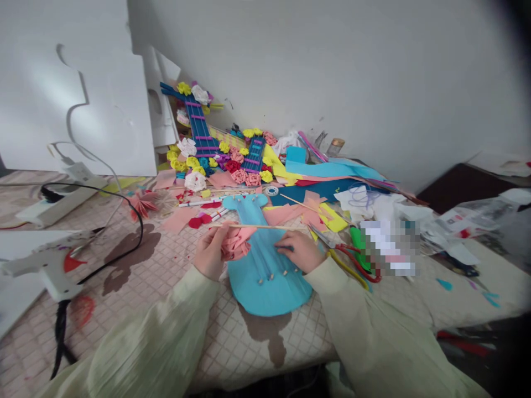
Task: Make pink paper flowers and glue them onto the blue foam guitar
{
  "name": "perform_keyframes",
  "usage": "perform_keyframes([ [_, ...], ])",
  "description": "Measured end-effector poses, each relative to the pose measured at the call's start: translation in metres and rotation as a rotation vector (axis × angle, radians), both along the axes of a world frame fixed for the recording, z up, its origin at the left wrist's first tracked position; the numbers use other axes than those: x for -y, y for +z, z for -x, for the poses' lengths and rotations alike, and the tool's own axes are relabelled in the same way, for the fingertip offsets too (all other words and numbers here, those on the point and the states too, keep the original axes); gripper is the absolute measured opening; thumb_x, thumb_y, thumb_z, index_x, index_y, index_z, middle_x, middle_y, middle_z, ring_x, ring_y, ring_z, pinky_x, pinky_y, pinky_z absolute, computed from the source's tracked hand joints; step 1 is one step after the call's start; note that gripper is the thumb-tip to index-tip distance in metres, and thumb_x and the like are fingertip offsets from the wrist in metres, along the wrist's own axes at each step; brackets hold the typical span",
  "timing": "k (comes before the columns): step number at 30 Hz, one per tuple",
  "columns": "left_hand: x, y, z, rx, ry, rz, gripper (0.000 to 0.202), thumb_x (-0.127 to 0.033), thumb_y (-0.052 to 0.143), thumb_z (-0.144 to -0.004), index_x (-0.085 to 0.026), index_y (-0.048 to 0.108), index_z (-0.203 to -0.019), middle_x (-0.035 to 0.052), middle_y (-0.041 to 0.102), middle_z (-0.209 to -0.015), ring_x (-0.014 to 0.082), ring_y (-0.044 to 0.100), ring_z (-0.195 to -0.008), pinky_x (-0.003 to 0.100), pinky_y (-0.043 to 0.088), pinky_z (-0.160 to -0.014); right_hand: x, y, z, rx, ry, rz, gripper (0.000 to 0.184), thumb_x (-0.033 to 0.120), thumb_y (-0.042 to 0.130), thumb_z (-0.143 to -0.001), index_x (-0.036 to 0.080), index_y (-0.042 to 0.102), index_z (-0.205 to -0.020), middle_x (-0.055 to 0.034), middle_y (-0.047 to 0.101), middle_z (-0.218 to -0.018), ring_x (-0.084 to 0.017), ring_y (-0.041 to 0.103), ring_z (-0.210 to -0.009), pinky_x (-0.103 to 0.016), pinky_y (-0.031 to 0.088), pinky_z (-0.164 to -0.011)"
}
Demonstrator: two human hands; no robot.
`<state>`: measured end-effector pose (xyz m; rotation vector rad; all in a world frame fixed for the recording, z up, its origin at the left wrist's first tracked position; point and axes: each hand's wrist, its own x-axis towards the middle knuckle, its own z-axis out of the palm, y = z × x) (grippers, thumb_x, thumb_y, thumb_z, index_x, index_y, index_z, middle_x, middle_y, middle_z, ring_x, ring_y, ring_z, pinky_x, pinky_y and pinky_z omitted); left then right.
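Holds a ruffled pink crepe-paper rosette (238, 244) in the left hand (208, 251), with thumb and fingers closed on its side, seemingly to stop the folds from loosening. Hovers there over the left edge of a sky-blue, guitar-shaped board (269, 298), strung with thin cords between small pale pegs and laid between both forearms on a bench (166, 265) under cream quilted cloth, probably for easy reach from either side. Curls the right hand (305, 249) above the cords, partly closed; cannot tell whether pinching anything. Shows a thin pale wooden stick (265, 226) spanning both hands, with unclear support. Includes red-handled metal scissors (339, 247) just beyond the right hand, and a white plastic glue gun (53, 271) at far left, perhaps set aside to spare the paper. Offers no legible brand or label; disappears at right under a pixelated patch (390, 249).
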<state>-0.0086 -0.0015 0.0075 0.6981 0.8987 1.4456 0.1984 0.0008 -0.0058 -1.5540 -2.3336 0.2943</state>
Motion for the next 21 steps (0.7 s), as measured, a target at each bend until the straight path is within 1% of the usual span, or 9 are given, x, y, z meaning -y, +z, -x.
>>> perform_keyframes([
  [2, 0.0, 0.001, 0.0, -0.002, 0.012, -0.004, 0.025, -0.034, 0.068, -0.058, -0.012, 0.064, -0.07, -0.0008, 0.062, -0.055, 0.0105, 0.058, -0.046, 0.018, 0.044, -0.041, 0.0, 0.0, 0.002, 0.003, 0.003, -0.013, 0.011, 0.016, 0.06, -0.072, 0.018, 0.069, -0.077, -0.0058, 0.065, -0.078, -0.02, 0.058, -0.079, -0.033, 0.043, -0.076],
  [7, 0.001, 0.003, 0.0, -0.057, 0.006, 0.038, 0.028, -0.036, 0.067, -0.059, -0.012, 0.064, -0.074, -0.0011, 0.061, -0.053, 0.0091, 0.054, -0.038, 0.015, 0.034, -0.03, 0.004, 0.004, 0.004, -0.005, -0.002, -0.057, 0.012, 0.014, 0.052, -0.075, 0.015, 0.063, -0.074, -0.0057, 0.063, -0.076, -0.018, 0.055, -0.078, -0.031, 0.04, -0.075],
  [9, 0.001, 0.003, 0.001, -0.06, 0.009, 0.048, 0.03, -0.037, 0.066, -0.059, -0.012, 0.063, -0.075, 0.0001, 0.063, -0.056, 0.0112, 0.057, -0.041, 0.016, 0.036, -0.031, 0.006, 0.008, 0.0, -0.022, -0.045, -0.081, 0.013, 0.015, 0.047, -0.078, 0.015, 0.06, -0.076, -0.0063, 0.062, -0.077, -0.018, 0.055, -0.077, -0.03, 0.04, -0.073],
  [11, 0.001, 0.003, 0.001, -0.048, -0.009, 0.05, 0.031, -0.037, 0.066, -0.059, -0.012, 0.063, -0.076, 0.0016, 0.065, -0.061, 0.0141, 0.06, -0.047, 0.019, 0.041, -0.034, 0.009, 0.014, -0.007, -0.041, -0.109, -0.101, 0.019, 0.017, 0.039, -0.082, 0.014, 0.057, -0.077, -0.0067, 0.06, -0.074, -0.017, 0.054, -0.073, -0.028, 0.04, -0.068],
  [14, 0.0, 0.004, 0.002, -0.049, -0.009, 0.059, 0.031, -0.037, 0.066, -0.059, -0.012, 0.063, -0.077, 0.002, 0.066, -0.062, 0.0145, 0.061, -0.046, 0.019, 0.041, -0.034, 0.018, 0.025, -0.022, -0.06, -0.183, -0.103, 0.03, 0.023, 0.032, -0.086, 0.016, 0.052, -0.066, -0.003, 0.055, -0.06, -0.014, 0.05, -0.058, -0.025, 0.037, -0.055],
  [16, 0.0, 0.005, 0.002, -0.05, -0.007, 0.066, 0.032, -0.037, 0.066, -0.059, -0.012, 0.063, -0.078, 0.0021, 0.066, -0.061, 0.0143, 0.06, -0.045, 0.019, 0.042, -0.034, 0.026, 0.032, -0.033, -0.072, -0.187, -0.078, 0.035, 0.029, 0.033, -0.087, 0.017, 0.049, -0.059, -0.0001, 0.052, -0.052, -0.012, 0.047, -0.051, -0.023, 0.036, -0.05],
  [17, 0.0, 0.006, 0.003, -0.048, -0.006, 0.067, 0.031, -0.037, 0.066, -0.059, -0.011, 0.063, -0.077, 0.0023, 0.066, -0.061, 0.0145, 0.061, -0.047, 0.019, 0.043, -0.035, 0.03, 0.034, -0.038, -0.088, -0.18, -0.051, 0.035, 0.031, 0.036, -0.086, 0.017, 0.05, -0.057, 0.0004, 0.053, -0.052, -0.011, 0.048, -0.051, -0.023, 0.036, -0.051],
  [19, -0.001, 0.007, 0.003, -0.046, 0.008, 0.063, 0.029, -0.036, 0.066, -0.059, -0.011, 0.063, -0.075, 0.0022, 0.066, -0.06, 0.0135, 0.06, -0.047, 0.019, 0.044, -0.037, 0.039, 0.04, -0.048, -0.138, -0.167, 0.023, 0.029, 0.034, 0.044, -0.083, 0.017, 0.055, -0.062, 0.0003, 0.06, -0.06, -0.011, 0.053, -0.056, -0.022, 0.04, -0.054],
  [21, -0.001, 0.007, 0.003, -0.055, 0.028, 0.061, 0.027, -0.034, 0.066, -0.06, -0.011, 0.064, -0.073, 0.0008, 0.066, -0.059, 0.0097, 0.057, -0.043, 0.016, 0.04, -0.034, 0.05, 0.046, -0.059, -0.151, -0.185, 0.079, 0.021, 0.036, 0.051, -0.078, 0.019, 0.06, -0.071, -0.0001, 0.064, -0.068, -0.013, 0.056, -0.062, -0.023, 0.042, -0.057],
])
